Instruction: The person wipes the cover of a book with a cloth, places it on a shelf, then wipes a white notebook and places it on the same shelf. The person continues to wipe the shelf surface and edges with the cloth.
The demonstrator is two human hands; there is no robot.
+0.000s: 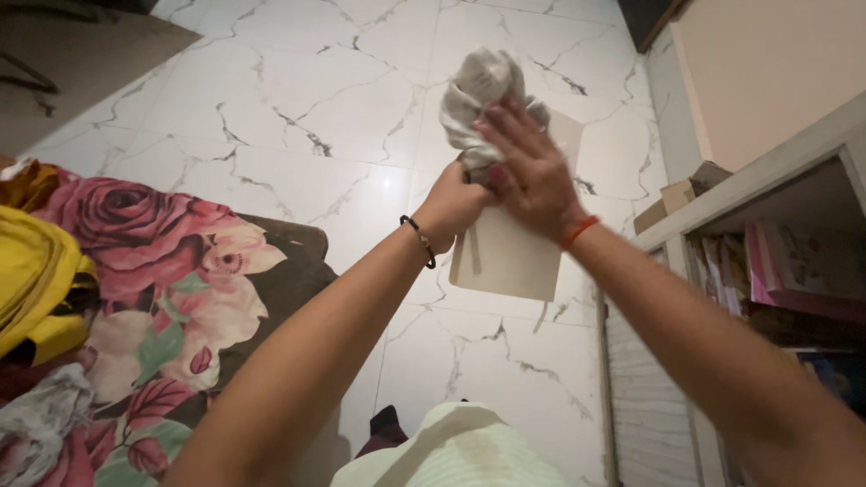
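Person stands w/ both arms raised out in front, over a glossy white marble-veined floor (298, 117). Left hand (454, 203) is closed in a fist round the near top edge of a cream notebook (510, 257): flat, rectangular, matte cover, rounded corners, a thin ribbon hanging from its lower edge. Notebook's long axis runs away from the person, far end hidden behind the cloth. Right hand (530, 171) is spread flat, fingers extended, pressing a crumpled off-white cloth (478, 95) against the notebook's far half; cloth is soft, wrinkled, bunched into a lump just beyond the fingertips. Black cord band on left wrist, orange band on right. Below-left of left arm: bedspread (180, 298), large pink rose print, soft fabric. Right of right arm: white shelf unit (767, 180) holding upright books.
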